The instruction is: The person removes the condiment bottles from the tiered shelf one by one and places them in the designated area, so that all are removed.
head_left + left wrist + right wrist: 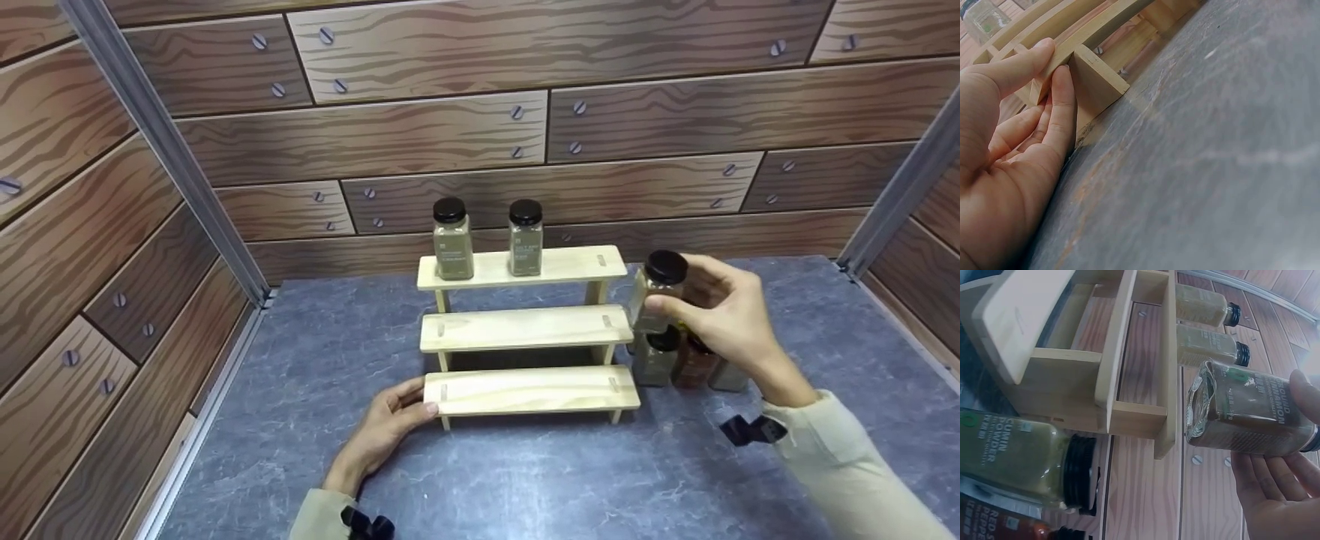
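Note:
A three-step wooden spice rack (525,328) stands on the table. My left hand (386,424) pinches the left end of its lowest step, thumb above and fingers under the board, as the left wrist view also shows. To the right of the rack my right hand (724,315) grips a spice jar (1252,408) with a black lid, its label partly covered but ending in "AMON". That jar is raised, roughly level with the upper steps. Below it stand several more jars, among them cumin powder (1013,458) and a red pepper jar (1005,517).
Two filled jars, one at the left (453,247) and one near the middle (526,244), stand on the top step. Wood-patterned panels (420,127) enclose the back and sides. The grey marbled tabletop (525,480) extends in front of the rack.

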`<state>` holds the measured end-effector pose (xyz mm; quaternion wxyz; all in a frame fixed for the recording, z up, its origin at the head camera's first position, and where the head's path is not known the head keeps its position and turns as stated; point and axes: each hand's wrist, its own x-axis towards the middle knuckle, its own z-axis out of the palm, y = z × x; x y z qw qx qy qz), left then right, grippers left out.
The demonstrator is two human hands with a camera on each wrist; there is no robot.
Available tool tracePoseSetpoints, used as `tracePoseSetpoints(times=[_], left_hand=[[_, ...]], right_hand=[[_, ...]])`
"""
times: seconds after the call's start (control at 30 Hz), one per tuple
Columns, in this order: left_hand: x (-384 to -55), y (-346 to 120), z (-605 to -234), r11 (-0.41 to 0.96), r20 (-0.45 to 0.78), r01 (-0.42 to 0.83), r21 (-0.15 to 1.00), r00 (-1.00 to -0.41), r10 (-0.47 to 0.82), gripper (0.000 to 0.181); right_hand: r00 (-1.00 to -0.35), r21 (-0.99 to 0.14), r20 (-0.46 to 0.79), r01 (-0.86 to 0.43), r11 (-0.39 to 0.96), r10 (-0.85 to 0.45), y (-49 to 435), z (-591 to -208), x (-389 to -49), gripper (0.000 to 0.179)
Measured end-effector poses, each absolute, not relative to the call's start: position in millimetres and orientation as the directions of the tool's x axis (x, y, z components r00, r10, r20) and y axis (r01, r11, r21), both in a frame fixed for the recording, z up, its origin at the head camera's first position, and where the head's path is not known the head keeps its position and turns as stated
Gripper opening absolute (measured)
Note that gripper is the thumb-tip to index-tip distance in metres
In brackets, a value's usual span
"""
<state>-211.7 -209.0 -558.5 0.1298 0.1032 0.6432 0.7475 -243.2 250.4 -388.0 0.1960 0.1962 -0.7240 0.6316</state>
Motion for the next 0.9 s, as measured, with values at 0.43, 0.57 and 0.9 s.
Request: tracePoseSetpoints(times=[0.43, 0.57, 0.9], left_hand=[[-211, -209, -558, -0.132, -0.015, -0.061, 0.989, -0.947, 0.322, 0.073], [-211, -209, -557, -0.135, -0.009, -0.057, 0.989, -0.944, 0.331, 0.072], [-211, -208, -558, -0.131, -0.015, -0.063, 0.989, -0.941, 0.338, 0.071]], right_hand=[[-0.857, -0.845, 0.515, -0.514, 0.146, -0.038, 261, -398, -228, 0.054], [-0.861, -0.852, 0.507, -0.507, 0.133, -0.035, 266, -405, -225, 0.055], [-0.874, -0.87, 0.485, -0.485, 0.093, -0.016, 275, -423, -218, 0.055]])
